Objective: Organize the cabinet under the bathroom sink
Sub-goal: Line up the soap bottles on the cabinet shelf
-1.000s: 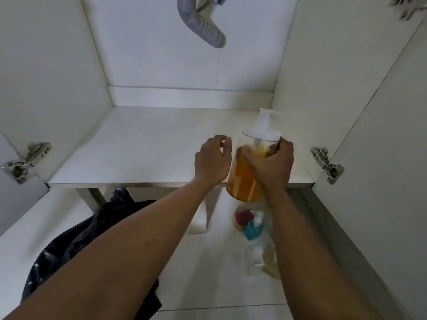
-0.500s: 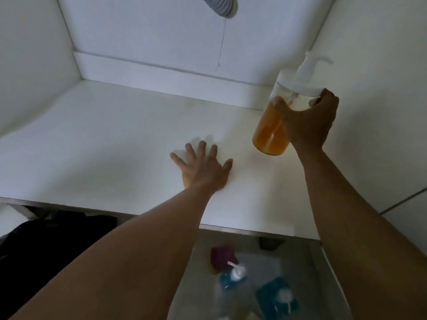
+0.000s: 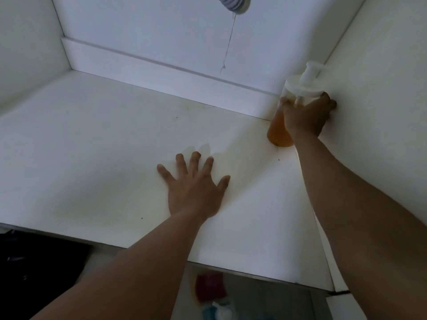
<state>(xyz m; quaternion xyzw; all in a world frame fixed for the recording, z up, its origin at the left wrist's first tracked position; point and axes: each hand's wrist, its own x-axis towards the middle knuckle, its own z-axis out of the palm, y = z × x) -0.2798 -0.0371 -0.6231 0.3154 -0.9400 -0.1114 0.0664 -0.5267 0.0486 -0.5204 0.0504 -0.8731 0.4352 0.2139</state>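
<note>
Right grip (image 3: 305, 116) wrapped round the upper body of a clear round plastic pump bottle (image 3: 277, 132) holding orange liquid. Fingers curled just below its white cap, knuckles against or very near the white right side wall (image 3: 381, 88). White pump head (image 3: 309, 72) up and clear above the fingers. Bottle in the back right corner of the cabinet, roughly upright, base down at the white cabinet floor (image 3: 104, 146). Touching by the look of it, though hard to settle from this angle. Just behind it, the white raised strip (image 3: 161, 65) along the foot of the white back wall (image 3: 138, 26).

Left grip (image 3: 196, 190) open and holding nothing. Palm flat on the cabinet floor near its middle, fingers spread and pointing toward the back. Well apart from the bottle.

Higher up, the end of a grey ribbed drain hose (image 3: 233, 3) at the top edge, with a thin dark line (image 3: 228, 42) running down the back wall beneath it. Below the front edge of the cabinet floor, a black bag-like mass (image 3: 34, 262) at lower left. Between the forearms, a blurred red item (image 3: 209, 287) and a blurred blue-and-white item (image 3: 217, 310), both too soft to identify.
</note>
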